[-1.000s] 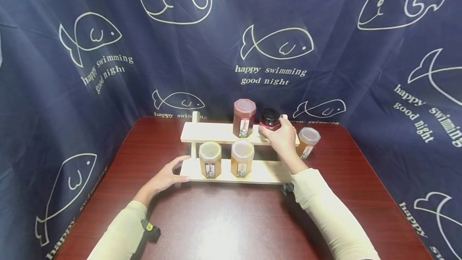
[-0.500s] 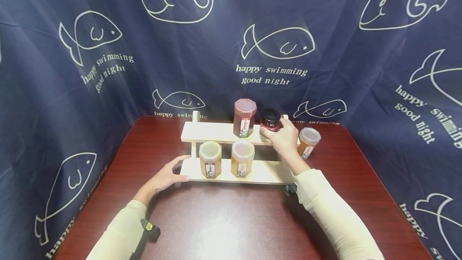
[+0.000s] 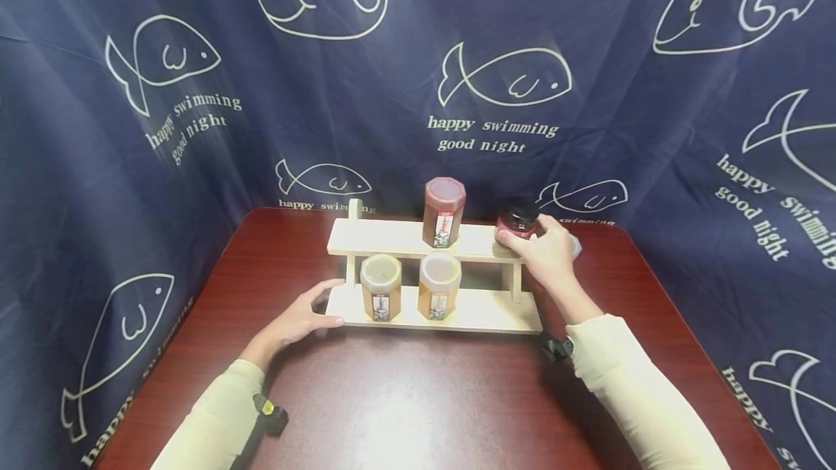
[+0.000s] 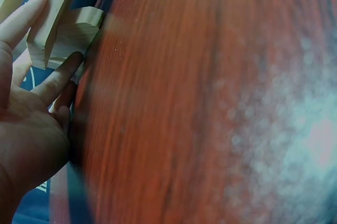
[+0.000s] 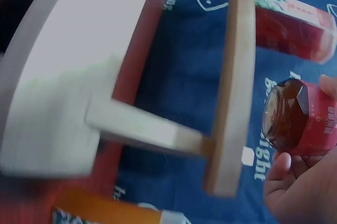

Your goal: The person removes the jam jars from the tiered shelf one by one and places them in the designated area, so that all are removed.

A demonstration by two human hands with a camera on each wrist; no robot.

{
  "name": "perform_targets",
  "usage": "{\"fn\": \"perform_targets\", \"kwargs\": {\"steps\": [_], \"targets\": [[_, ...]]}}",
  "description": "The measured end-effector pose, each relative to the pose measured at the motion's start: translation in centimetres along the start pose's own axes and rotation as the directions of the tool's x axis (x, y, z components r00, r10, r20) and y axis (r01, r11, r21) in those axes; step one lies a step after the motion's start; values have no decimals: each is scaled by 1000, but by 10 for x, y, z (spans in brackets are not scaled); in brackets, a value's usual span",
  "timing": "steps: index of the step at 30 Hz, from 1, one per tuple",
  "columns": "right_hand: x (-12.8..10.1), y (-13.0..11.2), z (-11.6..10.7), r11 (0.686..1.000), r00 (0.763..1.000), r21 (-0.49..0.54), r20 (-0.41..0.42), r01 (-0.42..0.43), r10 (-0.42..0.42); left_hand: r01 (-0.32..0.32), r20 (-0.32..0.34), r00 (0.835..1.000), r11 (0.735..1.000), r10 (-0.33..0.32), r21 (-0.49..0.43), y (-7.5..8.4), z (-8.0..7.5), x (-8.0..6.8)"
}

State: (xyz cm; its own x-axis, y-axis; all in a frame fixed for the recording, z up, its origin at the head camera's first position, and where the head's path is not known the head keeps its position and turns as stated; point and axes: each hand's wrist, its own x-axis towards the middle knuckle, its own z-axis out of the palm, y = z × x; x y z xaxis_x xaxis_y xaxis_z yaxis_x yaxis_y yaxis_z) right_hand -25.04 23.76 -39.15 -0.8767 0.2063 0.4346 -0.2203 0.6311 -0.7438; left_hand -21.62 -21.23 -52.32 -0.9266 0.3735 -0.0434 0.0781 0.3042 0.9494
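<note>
A small wooden two-tier rack [image 3: 496, 319] stands on the table. My left hand [image 3: 297, 319] holds the left end of its lower board, thumb at the front edge and fingers behind; in the left wrist view, fingers [image 4: 60, 79] lie against the wood. My right hand [image 3: 551, 252] grips a black-lidded glass jar [image 3: 516, 222] with a red label, over the right end of the upper board. The right wrist view shows the jar's base [image 5: 274, 113] apart from the wood. A taller red jar [image 3: 443, 216] stands on the upper board.
Two amber jars, one on the left [image 3: 381, 290] and one on the right [image 3: 439, 289], stand on the lower board. Another pale-lidded jar [image 3: 575, 246] is mostly hidden behind my right hand. A dark blue fish-print curtain [image 3: 392, 107] surrounds the reddish-brown table [image 3: 313, 390].
My right hand has moved to the right with the black-lidded jar, widening its distance from the tall red jar and covering most of the jar beside the rack. My left hand has stayed put.
</note>
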Motion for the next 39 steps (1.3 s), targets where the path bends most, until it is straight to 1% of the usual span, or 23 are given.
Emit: {"fn": "perform_targets", "kwargs": {"steps": [3,8,13,15,18,21,25,27,29,31,32,34,35,39], "targets": [[1,4,-17,998,1000,-62,-4,-3,2,5,4,1000,1000,-5,-4,-1,0,1],[3,15,-45,998,999,-57,36,-36,38,4,5,1000,1000,-4,-2,1,-1,1],[6,34,-69,992,997,-112,38,-58,62,1,-3,1000,1000,-1,4,0,-2,-3],[9,43,-78,990,996,-114,39,-79,84,-4,-2,1000,1000,4,4,-1,-2,-3],[13,57,-91,990,990,-71,58,-125,129,-13,-1,1000,1000,13,-1,-3,-2,-2],[18,69,-104,985,983,0,74,-171,170,-11,-5,1000,1000,11,7,-4,-2,-1],[24,87,-117,966,969,93,68,-243,237,-7,-3,1000,1000,7,7,-4,-1,0],[26,95,-121,953,959,115,58,-282,277,-5,6,1000,1000,5,9,7,0,-4],[28,104,-122,938,946,119,48,-325,322,-6,16,1000,1000,6,6,11,0,-5],[29,114,-122,929,934,92,45,-358,355,-2,16,1000,1000,2,7,12,0,-6],[29,120,-121,926,928,73,43,-372,369,-2,14,1000,1000,2,8,11,0,-5],[29,133,-119,921,921,41,41,-388,387,-7,9,1000,1000,7,1,1,-1,-1],[29,140,-117,920,920,30,42,-390,389,-12,7,1000,1000,12,-2,-2,-1,-1],[26,164,-110,914,914,29,44,-404,403,-22,6,1000,1000,22,1,-3,-1,-1]]}}
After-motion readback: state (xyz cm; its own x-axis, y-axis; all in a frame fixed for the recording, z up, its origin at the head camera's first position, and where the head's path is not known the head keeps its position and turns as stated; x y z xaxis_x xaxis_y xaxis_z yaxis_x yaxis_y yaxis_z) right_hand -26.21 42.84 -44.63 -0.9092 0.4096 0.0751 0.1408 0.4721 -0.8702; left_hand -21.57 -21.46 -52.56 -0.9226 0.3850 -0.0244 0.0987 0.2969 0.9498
